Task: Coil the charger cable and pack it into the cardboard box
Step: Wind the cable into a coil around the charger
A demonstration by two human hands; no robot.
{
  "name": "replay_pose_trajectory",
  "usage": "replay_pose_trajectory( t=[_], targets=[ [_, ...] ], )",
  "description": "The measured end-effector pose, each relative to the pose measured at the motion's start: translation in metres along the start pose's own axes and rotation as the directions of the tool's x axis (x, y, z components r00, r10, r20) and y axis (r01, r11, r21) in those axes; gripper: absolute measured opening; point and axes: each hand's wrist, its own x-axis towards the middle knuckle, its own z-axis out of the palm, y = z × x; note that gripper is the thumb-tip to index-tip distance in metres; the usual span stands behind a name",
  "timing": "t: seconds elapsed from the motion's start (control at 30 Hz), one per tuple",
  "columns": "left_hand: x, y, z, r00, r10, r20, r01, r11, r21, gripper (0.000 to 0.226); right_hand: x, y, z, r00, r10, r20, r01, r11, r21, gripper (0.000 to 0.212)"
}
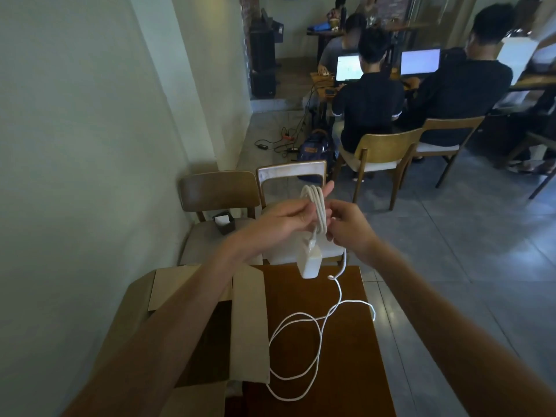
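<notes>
White cable (314, 206) loops sit mid-frame, pinched by the left hand (282, 221) with the charger brick (308, 263) hanging below; the right hand (346, 224) grips the feeding strand. Keep loops even while drawing slack off the surface (355, 371). The open cardboard box (249, 320) waits lower left.

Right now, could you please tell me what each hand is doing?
Left hand: closed, holding the coil, charger dangling below.
Right hand: closed on the cable, feeding it.
</notes>
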Motion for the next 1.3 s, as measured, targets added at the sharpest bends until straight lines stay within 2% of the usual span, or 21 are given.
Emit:
replay_pose_trajectory(
  t=[0.13, 0.27, 0.37, 0.5, 0.57, 0.7, 0.8, 0.87, 1.03, 1.1, 1.17, 1.2, 1.27, 1.3],
  targets=[
    [0.012, -0.009, 0.000, 0.986, -0.055, -0.158, 0.076, 0.988, 0.133, 0.044, -0.003, -0.003, 0.016, 0.997, -0.074, 0.036, 0.080, 0.974, -0.211, 0.017],
    [0.020, -0.030, 0.002, 0.973, -0.065, -0.223, 0.143, 0.924, 0.355, 0.044, -0.007, -0.003, 0.013, 0.988, -0.049, 0.148, 0.112, 0.885, -0.451, 0.027],
    [0.019, -0.040, 0.004, 0.967, -0.053, -0.248, 0.174, 0.849, 0.499, 0.045, -0.010, -0.007, 0.003, 0.978, 0.012, 0.209, 0.102, 0.843, -0.529, 0.034],
    [0.011, -0.056, 0.005, 0.973, -0.063, -0.222, 0.194, 0.747, 0.637, 0.039, -0.012, -0.026, -0.019, 0.971, -0.081, 0.223, 0.190, 0.828, -0.527, 0.021],
    [0.008, -0.056, 0.009, 0.973, -0.102, -0.206, 0.211, 0.751, 0.625, 0.037, -0.011, -0.039, -0.030, 0.960, -0.147, 0.237, 0.235, 0.884, -0.403, 0.008],
    [-0.004, -0.050, 0.013, 0.982, -0.146, -0.121, 0.186, 0.866, 0.465, 0.024, -0.005, -0.058, -0.041, 0.926, -0.271, 0.262, 0.321, 0.932, -0.172, 0.008],
    [-0.013, -0.038, 0.012, 0.984, -0.180, -0.017, 0.169, 0.883, 0.438, 0.040, -0.001, -0.063, -0.041, 0.907, -0.329, 0.263, 0.358, 0.931, -0.070, 0.010],
    [-0.017, -0.031, 0.014, 0.985, -0.155, 0.082, 0.109, 0.908, 0.405, 0.047, 0.003, -0.062, -0.035, 0.902, -0.365, 0.229, 0.381, 0.924, -0.026, 0.011],
    [-0.025, -0.020, 0.013, 0.986, -0.077, 0.147, 0.030, 0.953, 0.301, 0.045, 0.011, -0.045, -0.022, 0.940, -0.333, 0.067, 0.324, 0.938, 0.126, 0.024],
    [-0.027, -0.016, 0.012, 0.990, -0.022, 0.142, -0.013, 0.970, 0.244, 0.045, 0.012, -0.033, -0.017, 0.957, -0.289, 0.039, 0.277, 0.943, 0.186, 0.021],
    [-0.028, -0.012, 0.009, 0.992, 0.022, 0.122, -0.043, 0.983, 0.176, 0.044, 0.011, -0.020, -0.010, 0.966, -0.257, 0.033, 0.249, 0.955, 0.160, 0.006],
    [-0.028, -0.010, 0.008, 0.993, 0.038, 0.109, -0.054, 0.987, 0.150, 0.045, 0.009, -0.014, -0.004, 0.968, -0.248, 0.034, 0.244, 0.965, 0.092, 0.007],
    [-0.024, -0.009, 0.004, 0.997, 0.049, 0.057, -0.056, 0.991, 0.121, 0.048, 0.006, -0.002, 0.010, 0.970, -0.229, 0.080, 0.231, 0.973, -0.008, 0.027],
    [-0.021, -0.010, 0.001, 0.999, 0.039, 0.010, -0.040, 0.992, 0.124, 0.048, 0.005, 0.003, 0.017, 0.979, -0.179, 0.094, 0.181, 0.983, -0.017, 0.027]
  ],
)
